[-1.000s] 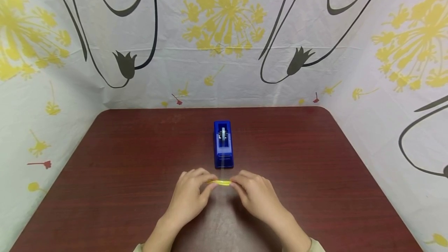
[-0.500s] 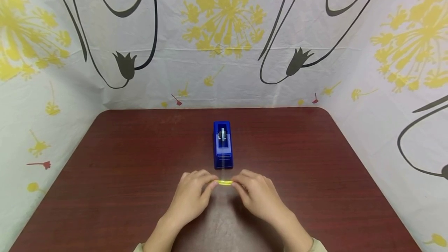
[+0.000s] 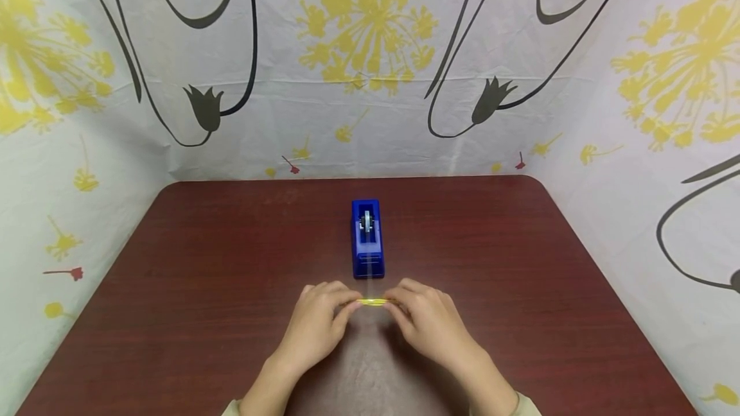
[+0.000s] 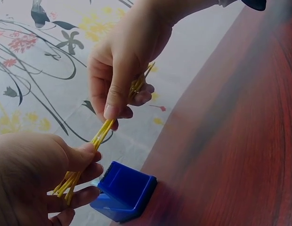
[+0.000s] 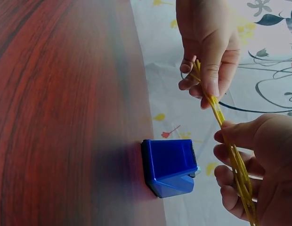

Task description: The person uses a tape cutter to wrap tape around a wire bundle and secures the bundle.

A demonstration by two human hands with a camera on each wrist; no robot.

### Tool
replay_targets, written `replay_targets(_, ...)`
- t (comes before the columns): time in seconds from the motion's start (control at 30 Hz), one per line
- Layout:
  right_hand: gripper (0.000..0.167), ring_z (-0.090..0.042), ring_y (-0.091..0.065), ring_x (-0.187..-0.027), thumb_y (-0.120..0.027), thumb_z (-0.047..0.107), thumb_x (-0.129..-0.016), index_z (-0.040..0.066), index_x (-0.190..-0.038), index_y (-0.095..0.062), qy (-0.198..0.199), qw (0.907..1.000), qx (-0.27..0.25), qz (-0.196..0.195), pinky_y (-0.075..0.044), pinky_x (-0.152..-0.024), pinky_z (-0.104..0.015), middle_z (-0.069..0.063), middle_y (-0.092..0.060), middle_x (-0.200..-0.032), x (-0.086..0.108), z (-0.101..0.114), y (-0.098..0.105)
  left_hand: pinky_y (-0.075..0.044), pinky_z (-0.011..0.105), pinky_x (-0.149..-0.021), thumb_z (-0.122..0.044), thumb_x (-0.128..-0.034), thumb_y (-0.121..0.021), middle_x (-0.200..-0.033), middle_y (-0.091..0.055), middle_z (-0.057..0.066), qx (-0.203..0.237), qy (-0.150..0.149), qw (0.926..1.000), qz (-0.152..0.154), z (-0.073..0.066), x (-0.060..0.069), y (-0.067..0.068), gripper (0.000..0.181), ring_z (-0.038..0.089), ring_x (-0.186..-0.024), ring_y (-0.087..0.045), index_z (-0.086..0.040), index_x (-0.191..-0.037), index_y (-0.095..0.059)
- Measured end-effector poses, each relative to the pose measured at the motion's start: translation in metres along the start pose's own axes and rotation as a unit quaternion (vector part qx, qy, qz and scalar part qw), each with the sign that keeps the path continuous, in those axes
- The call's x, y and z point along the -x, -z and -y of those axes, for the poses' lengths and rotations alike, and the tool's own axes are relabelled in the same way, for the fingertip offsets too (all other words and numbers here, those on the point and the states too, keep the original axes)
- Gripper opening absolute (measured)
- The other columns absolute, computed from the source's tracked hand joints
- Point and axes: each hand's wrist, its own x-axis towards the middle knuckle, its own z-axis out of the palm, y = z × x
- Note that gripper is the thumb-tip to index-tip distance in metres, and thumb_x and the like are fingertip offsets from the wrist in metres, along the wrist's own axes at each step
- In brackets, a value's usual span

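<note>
A bundle of thin yellow strands (image 3: 372, 302) stretches sideways between both hands in the head view. My left hand (image 3: 317, 318) pinches one end between thumb and fingers, and my right hand (image 3: 423, 320) pinches the other. Only a short middle part shows between the fingertips. In the left wrist view, loose strand ends (image 4: 70, 188) stick out past the left fingers. More strands (image 5: 242, 176) run along the right fingers in the right wrist view. Just beyond the hands stands a blue tape dispenser (image 3: 368, 260). A clear strip of tape (image 3: 370, 287) reaches from its front towards the bundle.
The dark red wooden table (image 3: 231, 249) has rounded far corners. A white sheet with yellow and grey flower prints (image 3: 370, 114) hangs behind it and along both sides. The dispenser's toothed edge (image 5: 193, 153) faces the hands.
My left fingers have shifted slightly right along the bundle, and the right hand has moved slightly right. Both keep their pinch. The dispenser stays in place.
</note>
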Motion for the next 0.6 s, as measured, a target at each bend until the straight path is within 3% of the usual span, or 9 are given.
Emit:
replay_targets(0.37,0.008,-0.007,-0.068,-0.075,-0.07,0.016,-0.096,0.013,-0.096,-0.077,-0.026,0.9995,0.016,0.01,-0.055,-0.061,-0.03,0.005,-0.075,-0.089,-0.0038,0.0027,-0.0011,-0.041,0.032,-0.076,-0.019,-0.0873,-0.079,-0.086,-0.07,-0.011,-0.002,-0.008,0.9999,-0.007,0.0025,0.0008,-0.0045,0.008,0.006,-0.078,-0.061,-0.017,-0.095,-0.081)
replay_targets(0.6,0.009,0.0,-0.05,-0.059,-0.074,0.015,-0.092,0.015,-0.084,-0.076,-0.04,0.9988,0.019,0.02,-0.045,-0.053,-0.024,0.011,-0.063,-0.072,-0.0033,0.0022,-0.0039,-0.043,0.031,-0.074,-0.021,-0.0871,-0.08,-0.087,-0.07,-0.012,-0.013,-0.006,0.9999,-0.002,0.0024,0.0011,-0.0044,0.009,0.006,-0.078,-0.061,-0.018,-0.095,-0.082)
